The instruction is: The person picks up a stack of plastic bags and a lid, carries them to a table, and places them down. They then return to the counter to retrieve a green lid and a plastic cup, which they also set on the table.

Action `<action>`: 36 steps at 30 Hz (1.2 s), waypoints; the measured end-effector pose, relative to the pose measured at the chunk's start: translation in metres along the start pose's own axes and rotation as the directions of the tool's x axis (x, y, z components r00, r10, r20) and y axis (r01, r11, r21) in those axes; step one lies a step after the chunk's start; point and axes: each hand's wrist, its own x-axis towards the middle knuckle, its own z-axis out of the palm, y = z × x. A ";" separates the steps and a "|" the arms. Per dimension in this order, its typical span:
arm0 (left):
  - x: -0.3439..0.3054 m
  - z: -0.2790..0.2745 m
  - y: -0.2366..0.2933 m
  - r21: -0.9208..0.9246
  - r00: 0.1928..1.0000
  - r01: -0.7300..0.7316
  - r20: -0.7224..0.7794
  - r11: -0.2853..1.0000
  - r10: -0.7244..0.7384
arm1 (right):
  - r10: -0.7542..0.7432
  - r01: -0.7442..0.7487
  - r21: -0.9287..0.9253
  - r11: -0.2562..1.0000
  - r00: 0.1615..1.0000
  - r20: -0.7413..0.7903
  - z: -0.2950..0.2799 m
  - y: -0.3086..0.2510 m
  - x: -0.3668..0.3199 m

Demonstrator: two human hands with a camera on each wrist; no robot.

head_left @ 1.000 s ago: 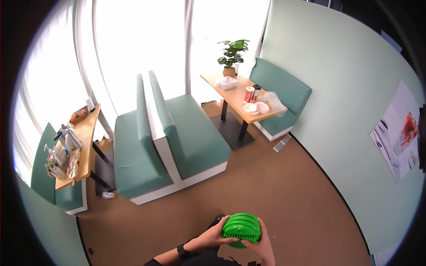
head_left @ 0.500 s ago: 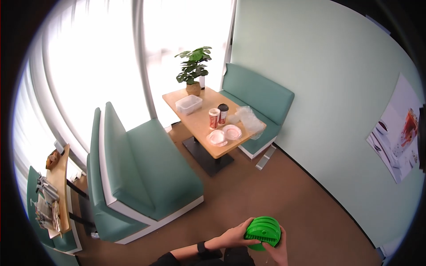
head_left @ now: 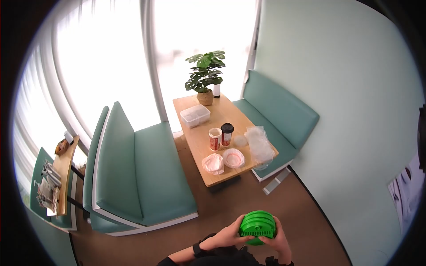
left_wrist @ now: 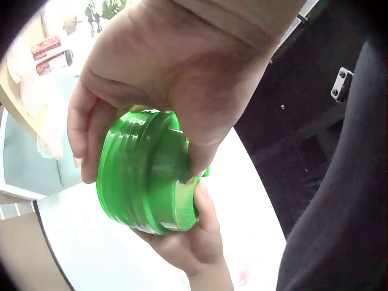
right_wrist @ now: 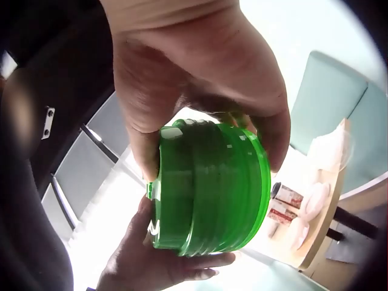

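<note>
Between both hands is a round green plastic object (head_left: 257, 224) with stepped, ribbed sides and a row of short teeth across its face; its exact kind I cannot tell. My left hand (head_left: 228, 233) grips its left side, the thumb on the near face. On the opposite side my right hand (head_left: 278, 241) grips it, thumb also at the front. In the left wrist view, the ribbed side of the green object (left_wrist: 145, 176) shows below my left palm, with my right hand (left_wrist: 188, 248) beneath. The right wrist view shows its side (right_wrist: 209, 188) under my right palm.
Ahead stands a wooden table (head_left: 186, 104) with a potted plant (head_left: 205, 73), a clear plastic box (head_left: 195, 116), two paper cups (head_left: 215, 139), two pinkish-white bowls (head_left: 213, 164) and a plastic bag (head_left: 259, 144). Green bench seats (head_left: 162, 177) flank it. A cluttered table (head_left: 65, 166) is far left.
The head view has turned and come nearer to the table with the plant and cups. Both hands keep their grip on the green object, held low in front of the body.
</note>
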 end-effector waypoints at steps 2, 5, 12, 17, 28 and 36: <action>0.019 -0.017 -0.002 -0.053 0.998 0.041 -0.045 0.998 -0.043 | -0.011 0.011 0.014 1.000 0.998 0.059 -0.002 0.003 0.037; 0.048 -0.040 -0.011 -0.143 0.991 0.086 -0.087 0.986 -0.099 | -0.019 0.020 -0.009 1.000 0.992 0.122 -0.009 0.019 0.089; 0.131 -0.110 -0.061 -0.030 0.971 0.166 -0.172 0.986 -0.169 | 0.034 -0.020 -0.056 0.998 0.961 0.275 -0.011 0.032 0.225; 0.202 -0.164 -0.072 -0.049 0.970 0.018 -0.242 0.999 -0.029 | -0.021 0.054 -0.128 0.990 0.970 0.243 -0.016 0.021 0.312; 0.295 -0.244 -0.070 0.031 0.913 0.000 -0.408 1.000 0.012 | -0.302 0.347 -0.079 0.934 0.891 0.339 -0.024 0.017 0.470; 0.345 -0.283 -0.053 -0.159 0.880 -0.101 -0.475 0.982 0.014 | -0.651 0.820 -0.164 0.548 0.541 0.533 -0.031 0.003 0.587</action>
